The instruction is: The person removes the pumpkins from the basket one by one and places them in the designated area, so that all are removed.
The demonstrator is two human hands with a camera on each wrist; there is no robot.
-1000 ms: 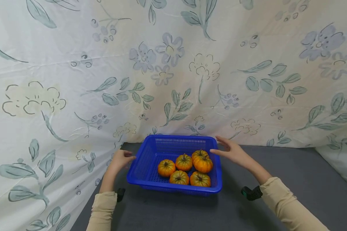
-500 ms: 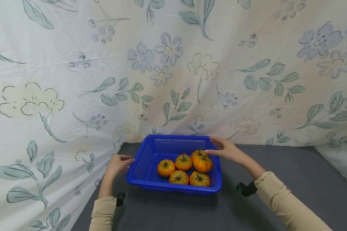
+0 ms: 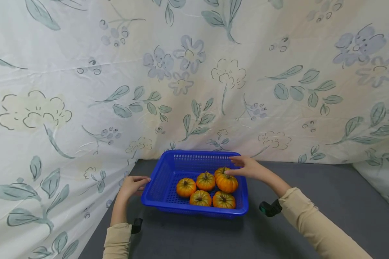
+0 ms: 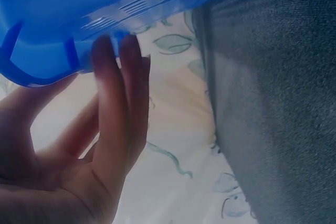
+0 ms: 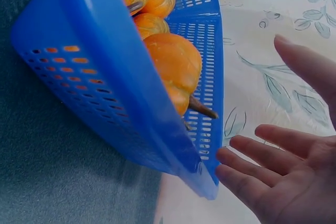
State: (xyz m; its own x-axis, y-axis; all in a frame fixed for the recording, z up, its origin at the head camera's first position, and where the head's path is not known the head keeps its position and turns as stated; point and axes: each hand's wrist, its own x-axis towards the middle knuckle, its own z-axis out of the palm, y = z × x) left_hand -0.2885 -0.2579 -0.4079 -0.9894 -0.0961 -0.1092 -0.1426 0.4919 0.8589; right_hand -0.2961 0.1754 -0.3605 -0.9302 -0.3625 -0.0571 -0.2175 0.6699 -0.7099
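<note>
White cloth [image 3: 84, 82] printed with leaves and flowers hangs at the far side and the left, behind a dark grey tabletop [image 3: 194, 237]. On it rests a blue plastic basket [image 3: 181, 208] with slotted walls. Beige sleeves [image 3: 314, 219] reach in from the near left and near right. The left hand [image 3: 133, 185] is at the basket's left rim, thumb and fingers about its edge; whether they grip it cannot be told. The right hand [image 3: 247, 167], fingers spread and grasping nothing, is over the basket's right side toward the far corner. Six orange and green pumpkins [image 3: 205, 181] lie in the basket's middle and right: two along the near wall, two behind toward the left, two at the right, one overlapping the other in the head view. Black devices [image 3: 271, 208] sit by both wrists, and brown stems [image 5: 202, 107] top the pumpkins
</note>
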